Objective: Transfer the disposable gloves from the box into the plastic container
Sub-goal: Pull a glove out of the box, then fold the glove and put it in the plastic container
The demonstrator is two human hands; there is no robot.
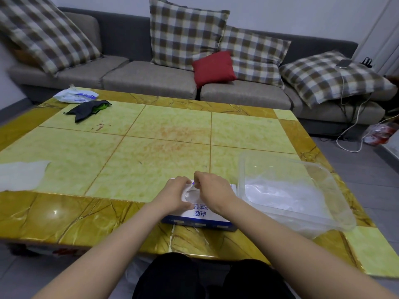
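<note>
Box (pixel 200 213) of disposable gloves at the near edge of the table (pixel 151 134), lying flat, white on top, blue along the sides, straight ahead of the dark-clad knees.

Left hand (pixel 178 195) on the box top, fingers curled over the far side of the opening, thumb laid across the printed lid, holding the box down. Right hand (pixel 213 190) close beside it, fingers bunched against the thumb in a pinch on a glove (pixel 191 194), a wrinkled clear film showing at the opening between both hands.

Plastic container (pixel 241 173) just right of the box, clear, rectangular, open-topped, near the table's right edge. Inside, a filmy pile (pixel 280 193) of thin translucent sheets across the bottom.

At the table's left edge, a pale crumpled film (pixel 21 175), too hazy to tell what. At the far left corner, a white wipes pack (pixel 75 96), and touching its near side a dark cloth (pixel 88 108).

Beyond the table, a grey sofa (pixel 151 76) with plaid cushions (pixel 185 33) and one red cushion (pixel 213 69).
</note>
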